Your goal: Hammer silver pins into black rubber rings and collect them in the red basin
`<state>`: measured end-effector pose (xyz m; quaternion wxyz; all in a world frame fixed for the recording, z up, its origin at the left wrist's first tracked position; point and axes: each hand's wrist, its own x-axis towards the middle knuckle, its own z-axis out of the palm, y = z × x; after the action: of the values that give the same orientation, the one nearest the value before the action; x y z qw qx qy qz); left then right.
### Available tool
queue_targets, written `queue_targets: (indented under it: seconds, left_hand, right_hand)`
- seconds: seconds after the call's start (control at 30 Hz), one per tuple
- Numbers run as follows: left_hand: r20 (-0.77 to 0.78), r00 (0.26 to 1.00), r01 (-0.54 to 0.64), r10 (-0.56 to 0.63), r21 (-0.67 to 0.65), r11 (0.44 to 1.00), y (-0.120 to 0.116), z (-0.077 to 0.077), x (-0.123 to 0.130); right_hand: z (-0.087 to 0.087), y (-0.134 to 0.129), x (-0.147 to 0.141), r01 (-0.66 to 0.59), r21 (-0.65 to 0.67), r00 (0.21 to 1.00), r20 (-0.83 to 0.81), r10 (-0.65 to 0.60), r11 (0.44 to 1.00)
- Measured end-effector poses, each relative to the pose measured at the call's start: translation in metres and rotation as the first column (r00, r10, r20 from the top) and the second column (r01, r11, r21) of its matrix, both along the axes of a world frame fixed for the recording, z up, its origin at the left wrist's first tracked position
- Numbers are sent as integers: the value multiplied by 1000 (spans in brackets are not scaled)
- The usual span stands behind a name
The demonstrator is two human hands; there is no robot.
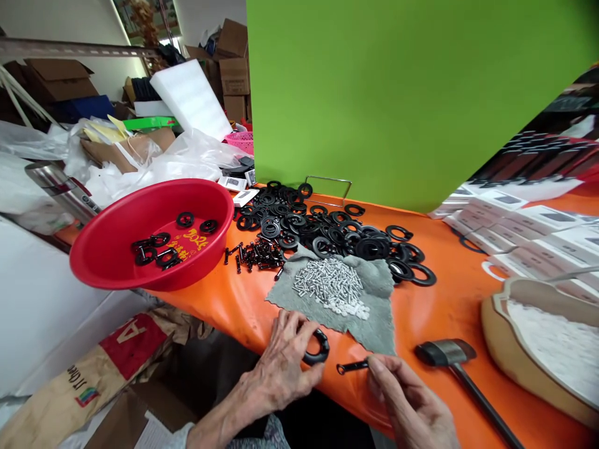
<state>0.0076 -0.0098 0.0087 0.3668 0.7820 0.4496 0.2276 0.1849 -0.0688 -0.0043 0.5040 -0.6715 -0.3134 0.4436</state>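
Observation:
Near the front edge of the table, my left hand (290,355) is closed round a black ring (321,347), with thumb and fingers on its left side. To its right, my right hand (407,399) pinches a small black rod-like part (352,366) with a loop at its left end. A short gap separates the ring from that part. Behind my hands a grey cloth (381,312) carries a heap of small silver pins (330,279) and some small white pieces (350,309). More black rod-like parts (262,254) lie in a pile beyond the cloth's left corner.
Many black rings (337,232) are heaped behind the cloth. A red basin (107,268) on the left holds several black parts. On the right lie a mallet (447,352), a tan container (496,318) of white material and stacked white boxes (538,231). A green panel (388,93) stands behind.

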Motion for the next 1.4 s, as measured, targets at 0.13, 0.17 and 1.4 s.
queue_targets:
  seconds: [0.13, 0.17, 1.4]
  left_hand:
    - [163, 985, -19, 46, -165, 986, 0, 17, -2]
    - [203, 977, -20, 71, -246, 969, 1, 20, -2]
    - [25, 993, 119, -120, 29, 992, 19, -12, -12]
  right_hand:
    - [5, 12, -16, -45, -8, 994, -96, 44, 999]
    - [7, 16, -20, -45, 6, 993, -108, 45, 999]
    - [-38, 27, 28, -724, 174, 446, 856, 261, 668]
